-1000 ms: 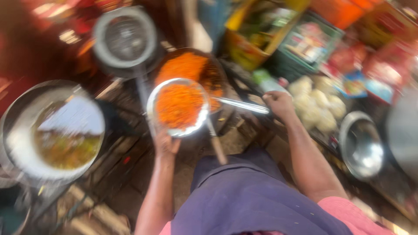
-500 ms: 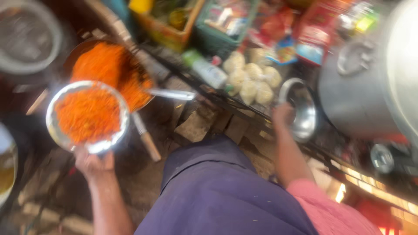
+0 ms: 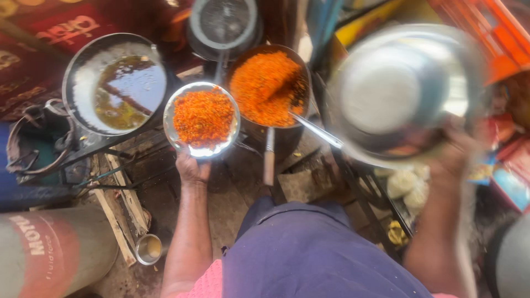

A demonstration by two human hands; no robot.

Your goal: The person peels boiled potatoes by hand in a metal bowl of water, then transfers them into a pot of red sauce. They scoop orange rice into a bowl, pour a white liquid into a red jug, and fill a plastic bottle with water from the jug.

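At far left a red and grey gas cylinder (image 3: 52, 254) lies low in view, with a small metal cup (image 3: 148, 249) on the floor beside it. Above them sits a wide wok of dark oil (image 3: 113, 83) on a stove frame. Just right of it, the left hand (image 3: 192, 167) holds a steel plate (image 3: 202, 119) heaped with orange shredded food, fingers closed under its near rim; the plate has stayed level in front of the person since half a second ago. Next right, the big pan of the same orange food (image 3: 269, 86) stands on its burner, a ladle (image 3: 312, 129) resting in it, a round strainer (image 3: 222, 25) behind.

The change is on the right: the right hand (image 3: 455, 157), which was reaching down to a steel bowl beside the pale dough balls, now has that steel bowl (image 3: 406, 94) lifted, upturned and blurred, fingers gripping its rim. It is up at plate height, well apart from the plate. Pale dough balls (image 3: 407, 186) lie below, an orange crate (image 3: 491, 33) behind; the pan and ladle handle lie between bowl and plate.
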